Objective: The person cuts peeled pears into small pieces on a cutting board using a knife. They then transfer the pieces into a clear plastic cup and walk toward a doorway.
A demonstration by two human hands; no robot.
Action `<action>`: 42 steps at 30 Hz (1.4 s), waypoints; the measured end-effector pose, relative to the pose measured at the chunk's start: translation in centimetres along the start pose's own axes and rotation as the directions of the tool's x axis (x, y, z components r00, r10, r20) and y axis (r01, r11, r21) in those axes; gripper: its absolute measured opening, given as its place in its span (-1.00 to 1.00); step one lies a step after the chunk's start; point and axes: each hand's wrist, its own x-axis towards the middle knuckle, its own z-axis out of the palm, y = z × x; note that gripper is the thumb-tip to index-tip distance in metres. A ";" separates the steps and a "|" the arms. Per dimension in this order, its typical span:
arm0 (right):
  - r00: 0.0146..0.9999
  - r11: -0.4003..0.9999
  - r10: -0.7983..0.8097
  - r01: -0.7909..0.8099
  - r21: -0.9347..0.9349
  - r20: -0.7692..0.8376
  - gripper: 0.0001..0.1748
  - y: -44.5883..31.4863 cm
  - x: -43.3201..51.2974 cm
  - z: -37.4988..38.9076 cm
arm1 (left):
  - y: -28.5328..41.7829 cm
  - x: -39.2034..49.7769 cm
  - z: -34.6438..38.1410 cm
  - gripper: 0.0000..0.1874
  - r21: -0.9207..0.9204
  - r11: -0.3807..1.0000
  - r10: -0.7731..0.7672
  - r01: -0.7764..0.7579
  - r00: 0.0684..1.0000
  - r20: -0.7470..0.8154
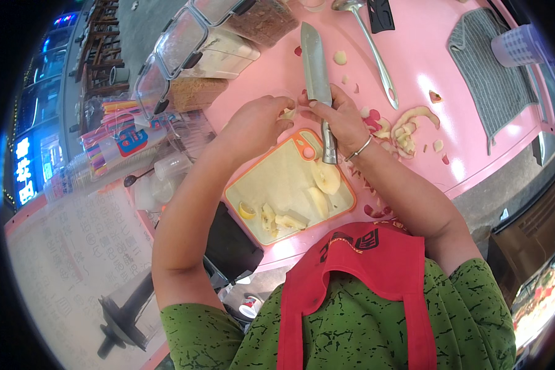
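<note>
My right hand grips a broad kitchen knife by its metal handle, with the blade pointing away from me. Close beside it, my left hand has its thumb and fingers around a pale fruit piece at what looks like a clear cup, mostly hidden; I cannot tell which it grips. Below both hands lies an orange-rimmed cutting board. On its right side are a peeled fruit half and a pale fruit wedge. A lemon wedge and cut fruit pieces lie near its lower edge.
Fruit peelings are scattered right of the board on the pink table. Beyond them are a metal ladle and a grey cloth. Clear storage boxes, packed straws and plastic cups stand at the left.
</note>
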 end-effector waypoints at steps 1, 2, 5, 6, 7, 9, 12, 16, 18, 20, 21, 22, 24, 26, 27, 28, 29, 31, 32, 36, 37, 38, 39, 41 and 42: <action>1.000 1.000 -0.004 0.004 -0.016 0.003 -0.67 -0.1 0.0 0.0 | 0.0 -0.1 0.0 -0.66 0.005 1.000 0.009 -0.009 1.000 -0.016; 1.000 0.999 -0.007 0.007 -0.032 0.006 -0.68 -0.1 -0.1 0.1 | 0.0 -0.2 0.0 -0.66 0.001 1.000 0.024 -0.024 0.999 -0.036; 0.999 0.997 -0.021 0.023 -0.068 0.024 -0.68 -0.3 -0.2 0.0 | 0.0 -0.3 0.0 -0.68 0.034 0.999 -0.025 0.026 0.998 -0.055; 0.999 0.997 -0.027 0.029 -0.078 0.031 -0.67 -0.3 -0.2 0.0 | 0.0 -0.3 0.0 -0.68 -0.027 0.999 -0.049 0.047 0.996 -0.072; 0.998 0.995 -0.037 0.041 -0.095 0.041 -0.67 -0.4 -0.2 -0.1 | 0.1 -0.4 0.0 -0.69 -0.088 0.994 -0.075 0.067 0.993 -0.088; 0.996 0.989 -0.067 0.075 -0.124 0.066 -0.67 -0.5 -0.3 -0.3 | 0.1 -0.4 0.0 -0.70 -0.196 0.972 -0.151 0.131 0.984 -0.090; 0.994 0.983 -0.067 0.080 -0.162 0.084 -0.65 -0.5 -0.2 -0.5 | 0.3 -0.7 0.3 -0.71 -0.319 0.924 -0.248 0.212 0.966 -0.074; 0.991 0.978 -0.100 0.114 -0.174 0.086 -0.64 -0.3 -0.3 -0.9 | 0.8 -1.0 1.4 -0.78 -0.143 0.983 -0.150 0.115 0.954 -0.261; 0.990 0.970 -0.113 0.130 -0.207 0.090 -0.63 -0.4 -0.5 -1.0 | 1.1 -1.3 1.8 -0.82 0.069 0.997 0.007 0.024 0.907 -0.422; 0.984 0.953 -0.136 0.163 -0.256 0.119 -0.64 -0.8 -0.9 -1.0 | 1.3 -1.7 2.0 -0.86 0.254 0.964 0.209 -0.071 0.792 -0.573; 0.985 0.945 -0.130 0.158 -0.288 0.114 -0.64 -1.2 -1.2 -0.9 | 1.4 -1.8 1.9 -0.87 0.168 0.985 0.139 -0.046 0.789 -0.599; 0.984 0.926 -0.133 0.167 -0.339 0.120 -0.66 -1.7 -1.6 -0.7 | 1.4 -1.9 1.8 -0.87 0.079 0.997 0.065 -0.020 0.783 -0.618; 0.991 0.886 -0.095 0.128 -0.445 0.096 -0.70 -2.9 -2.6 -0.2 | 1.3 -2.3 1.5 -0.88 -0.211 0.977 -0.146 0.015 0.770 -0.621; 0.989 0.743 -0.071 0.140 -0.655 0.130 -0.75 -4.4 -4.1 -0.3 | 1.3 -2.8 1.7 -0.88 -0.582 0.813 -0.393 0.019 0.757 -0.523; 0.990 0.654 -0.047 0.132 -0.745 0.134 -0.77 -4.8 -5.0 -0.1 | 1.3 -3.1 1.9 -0.88 -0.607 0.794 -0.409 0.003 0.742 -0.531; 0.949 0.521 -0.219 0.309 -0.796 0.225 -0.80 -4.9 -5.9 0.4 | 1.4 -3.3 2.2 -0.88 -0.632 0.775 -0.426 -0.014 0.727 -0.538; 0.927 0.454 -0.265 0.362 -0.814 0.265 -0.80 -4.8 -6.5 0.8 | 1.5 -3.5 2.6 -0.87 -0.656 0.754 -0.443 -0.032 0.713 -0.544; 0.841 0.307 -0.384 0.505 -0.807 0.381 -0.80 -4.6 -7.5 1.5 | 1.8 -3.8 3.6 -0.88 -0.622 0.780 -0.425 -0.060 0.679 -0.599; 0.852 0.226 -0.348 0.481 -0.847 0.391 -0.78 -4.6 -7.7 1.8 | 2.1 -3.9 4.1 -0.88 -0.609 0.790 -0.418 -0.074 0.662 -0.622; 0.823 -0.012 -0.319 0.491 -0.871 0.469 -0.68 -4.3 -8.1 2.4 | 2.7 -4.0 5.6 -0.90 -0.521 0.848 -0.369 -0.095 0.600 -0.710; 0.822 -0.036 -0.309 0.493 -0.869 0.479 -0.67 -4.3 -8.1 2.6 | 2.8 -4.0 5.9 -0.91 -0.531 0.839 -0.372 -0.123 0.583 -0.723; 0.822 -0.059 -0.300 0.490 -0.870 0.484 -0.66 -4.4 -8.2 2.7 | 2.8 -3.9 6.1 -0.91 -0.543 0.825 -0.377 -0.156 0.565 -0.734; 0.825 -0.076 -0.280 0.490 -0.868 0.490 -0.68 -4.4 -8.2 2.8 | 2.8 -3.9 6.3 -0.91 -0.549 0.819 -0.381 -0.166 0.557 -0.738; 0.824 -0.108 -0.260 0.494 -0.863 0.504 -0.71 -4.5 -8.2 3.0 | 2.7 -3.9 6.5 -0.91 -0.565 0.798 -0.385 -0.211 0.543 -0.746; 0.846 -0.116 -0.231 0.466 -0.877 0.481 -0.72 -4.6 -8.2 3.0 | 2.6 -3.8 6.6 -0.91 -0.572 0.792 -0.398 -0.212 0.531 -0.748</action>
